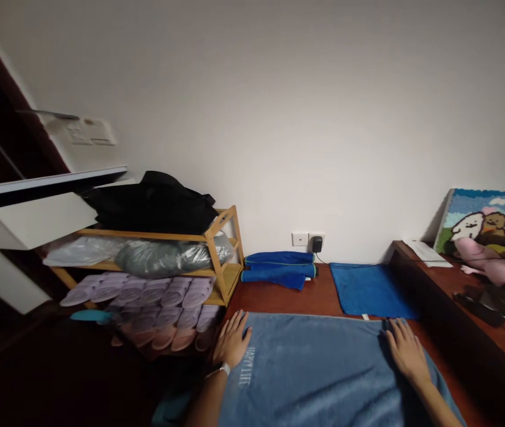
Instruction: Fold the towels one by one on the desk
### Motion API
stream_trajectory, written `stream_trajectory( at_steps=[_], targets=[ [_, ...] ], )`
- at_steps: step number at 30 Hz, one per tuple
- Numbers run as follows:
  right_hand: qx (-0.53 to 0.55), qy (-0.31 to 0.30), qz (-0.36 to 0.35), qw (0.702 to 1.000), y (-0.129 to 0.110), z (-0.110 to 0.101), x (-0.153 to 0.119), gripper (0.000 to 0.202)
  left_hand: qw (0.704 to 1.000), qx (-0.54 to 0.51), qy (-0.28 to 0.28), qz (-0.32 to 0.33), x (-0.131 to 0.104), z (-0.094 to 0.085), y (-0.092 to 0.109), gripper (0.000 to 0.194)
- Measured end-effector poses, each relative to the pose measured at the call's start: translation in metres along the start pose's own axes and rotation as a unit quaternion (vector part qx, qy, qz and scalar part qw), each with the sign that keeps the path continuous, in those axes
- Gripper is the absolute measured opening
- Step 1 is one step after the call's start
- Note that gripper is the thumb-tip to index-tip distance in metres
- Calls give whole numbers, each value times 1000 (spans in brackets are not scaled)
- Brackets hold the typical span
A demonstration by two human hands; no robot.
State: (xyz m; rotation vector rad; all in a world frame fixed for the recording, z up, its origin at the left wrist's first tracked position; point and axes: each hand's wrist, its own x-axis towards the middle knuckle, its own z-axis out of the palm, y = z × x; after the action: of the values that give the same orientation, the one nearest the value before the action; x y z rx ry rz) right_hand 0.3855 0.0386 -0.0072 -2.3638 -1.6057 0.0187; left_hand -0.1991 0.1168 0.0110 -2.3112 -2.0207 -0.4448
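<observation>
The left hand [233, 341] and right hand [406, 350] are lying open and flat, gripping nothing, near the far corners of one grey-blue towel [315, 356] on the surface [288, 301], where even, outward palm pressure should be easing its creases best. Beyond it, one blue cloth [370, 290] is lying flat and two wall plates [300, 239] are showing.

Wooden rack [215, 261] against the wall [279, 130]: black bag [159, 204] on top, plastic-wrapped bundle [159, 258] beneath, purple slippers [143, 290] lined up lower. Black adapter [317, 244] plugged in at the wall. Right side: picture [475, 207] leaning upright, paper [428, 254] beside it, pink toy [501, 270] in front.
</observation>
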Motion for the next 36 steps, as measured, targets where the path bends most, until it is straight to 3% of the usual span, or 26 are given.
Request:
stream_trajectory(
  at_steps=[2, 4, 8, 10, 12, 14, 16, 18, 23, 26, 29, 32, 36],
  targets=[
    [32, 28, -86, 995, -55, -3, -13, 71, 1000, -5, 3, 0, -1, 0, 1, 55],
    [64, 19, -182, 981, -126, -4, -31, 65, 1000, -11, 6, -1, -2, -1, 2, 54],
    [113, -83, -305, 942, -267, 3, -67, 62, 1000, -20, 8, 0, -2, 1, 1, 55],
    [122, -129, -321, 930, -310, 11, -79, 62, 1000, -20, 12, 1, -2, 3, -1, 55],
    [122, -155, -318, 927, -326, 18, -83, 62, 1000, -14, 15, -1, -1, 4, -2, 55],
    [114, -158, -301, 933, -313, 23, -81, 62, 1000, -5, 15, -3, -1, 4, -3, 55],
    [94, -145, -271, 947, -277, 25, -72, 63, 1000, 1, 11, -2, 0, 4, -2, 55],
    [61, -124, -232, 963, -222, 24, -58, 63, 1000, 1, 9, -1, 1, 3, -1, 56],
    [-26, -70, -98, 992, -60, 3, -17, 69, 1000, -7, 17, 1, 3, 7, -3, 56],
    [-36, -52, -44, 997, 6, -9, -3, 73, 1000, -6, 18, 1, 5, 10, -5, 56],
    [-30, -31, -34, 998, 30, -8, 0, 72, 1000, -5, 17, 0, 6, 9, -4, 55],
    [-15, -18, -39, 999, 34, -2, 0, 74, 1000, -14, 25, -2, 5, -2, 2, 54],
    [11, -8, -41, 999, 30, -4, -2, 74, 999, -18, 46, 11, -1, -30, 15, 47]
  ],
)
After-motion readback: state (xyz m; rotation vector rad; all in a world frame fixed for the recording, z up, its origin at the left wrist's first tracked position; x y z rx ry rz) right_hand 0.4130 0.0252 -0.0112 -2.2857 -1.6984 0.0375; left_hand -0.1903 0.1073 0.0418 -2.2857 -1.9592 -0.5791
